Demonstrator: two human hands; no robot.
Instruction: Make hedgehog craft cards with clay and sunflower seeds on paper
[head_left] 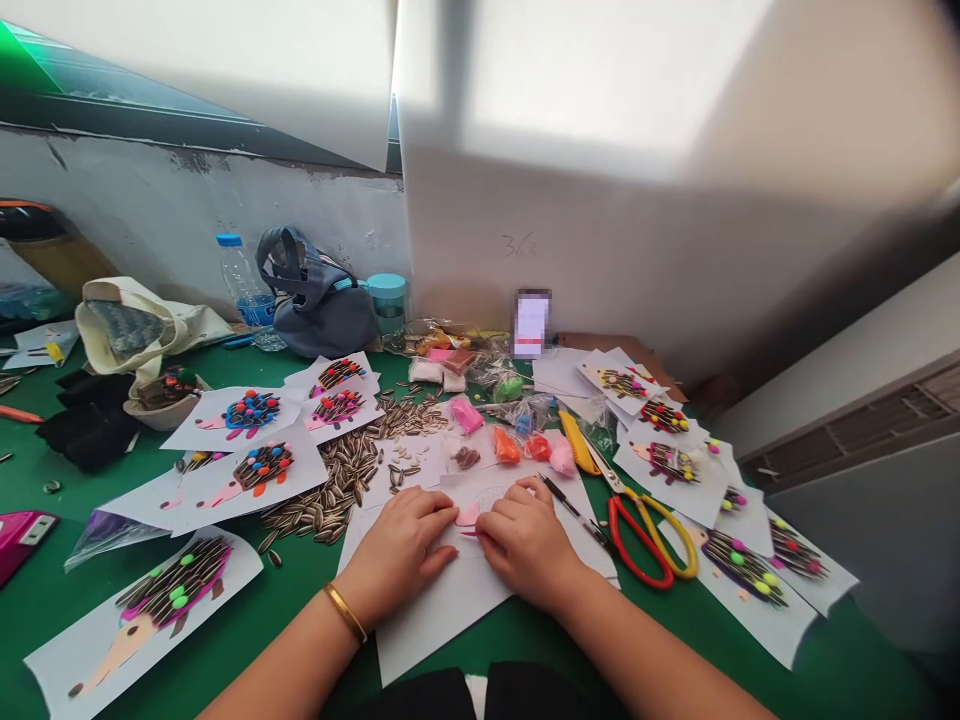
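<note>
Pink clay (467, 515) lies on paper (439, 615) between left hand (401, 548) and right hand (523, 540).

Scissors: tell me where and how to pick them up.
Take the scissors by the red and yellow handle loops, probably right hand first, from the near side: the loops lie towards the person, while the blades point away, beside the yellow cutter.

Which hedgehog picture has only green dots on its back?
The hedgehog picture lying nearest on the left, its long snout pointing toward the bottom-left corner. All its visible dots are green, while the others show blue, red, pink or yellow.
</note>
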